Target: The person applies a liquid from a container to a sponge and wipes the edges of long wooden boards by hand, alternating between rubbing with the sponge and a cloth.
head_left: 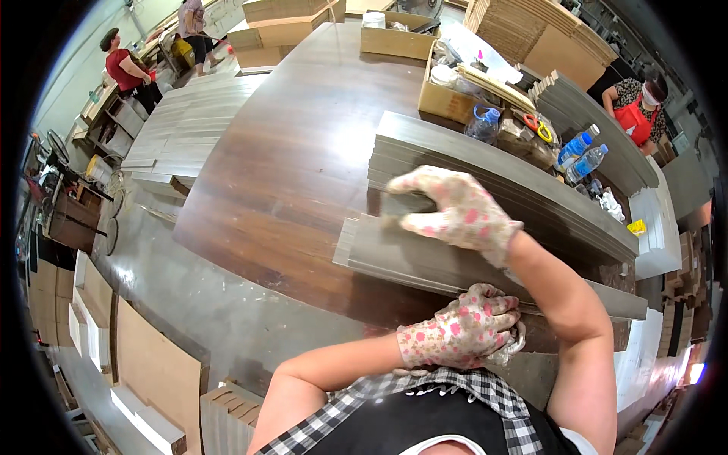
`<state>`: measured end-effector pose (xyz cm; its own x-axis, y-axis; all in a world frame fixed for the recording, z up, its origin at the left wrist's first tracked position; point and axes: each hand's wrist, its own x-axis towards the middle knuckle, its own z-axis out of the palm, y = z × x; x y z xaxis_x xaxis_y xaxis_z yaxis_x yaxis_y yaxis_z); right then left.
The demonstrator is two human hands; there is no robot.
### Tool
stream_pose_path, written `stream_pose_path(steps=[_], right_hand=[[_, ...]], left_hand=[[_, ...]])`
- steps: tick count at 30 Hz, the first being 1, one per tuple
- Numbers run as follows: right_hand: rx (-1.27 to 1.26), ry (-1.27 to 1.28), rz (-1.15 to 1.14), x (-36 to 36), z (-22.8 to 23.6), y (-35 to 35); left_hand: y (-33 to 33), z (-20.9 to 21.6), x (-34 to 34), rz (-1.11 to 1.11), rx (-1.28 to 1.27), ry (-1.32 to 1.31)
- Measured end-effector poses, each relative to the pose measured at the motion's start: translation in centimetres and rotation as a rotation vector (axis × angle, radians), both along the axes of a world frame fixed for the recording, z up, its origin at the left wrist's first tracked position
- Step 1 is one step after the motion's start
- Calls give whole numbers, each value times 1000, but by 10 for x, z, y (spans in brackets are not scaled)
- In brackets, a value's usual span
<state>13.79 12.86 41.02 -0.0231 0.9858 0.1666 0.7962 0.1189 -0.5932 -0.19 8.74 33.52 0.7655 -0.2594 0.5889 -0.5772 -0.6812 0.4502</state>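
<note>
Along the near side of the table (265, 167), low stack of planks (432, 258) lies beside taller stack (493, 174). Right hand (459, 208): thumb and fingers apart over the low stack; contact unclear. Left hand (462, 327): fingers curled; cannot tell if anything is held. Judged risk: a sideways knock could fan the boards, no binding visible. Planks grey, thin, straight-edged; gloves (428, 345) floral, soft-looking; tabletop brown, glossy.
</note>
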Motion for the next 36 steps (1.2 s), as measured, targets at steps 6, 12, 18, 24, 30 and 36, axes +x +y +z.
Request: stream_pose_path(steps=[6, 12, 18, 24, 30, 36], right_hand=[[9, -30, -9, -6, 7, 11], [30, -26, 19, 5, -2, -4], [-234, -33, -157, 83, 20, -132], [65, -33, -167, 40, 12, -92], [8, -88, -97, 56, 5, -115], [-200, 124, -541, 122, 34, -259]], left_hand=[[3, 0, 2, -6, 80, -13], [1, 5, 4, -6, 57, -36], [6, 2, 3, 33, 41, -84], [2, 5, 2, 13, 91, 15], [0, 7, 0, 51, -74, -15], [-25, 19, 25, -64, -172, -117]])
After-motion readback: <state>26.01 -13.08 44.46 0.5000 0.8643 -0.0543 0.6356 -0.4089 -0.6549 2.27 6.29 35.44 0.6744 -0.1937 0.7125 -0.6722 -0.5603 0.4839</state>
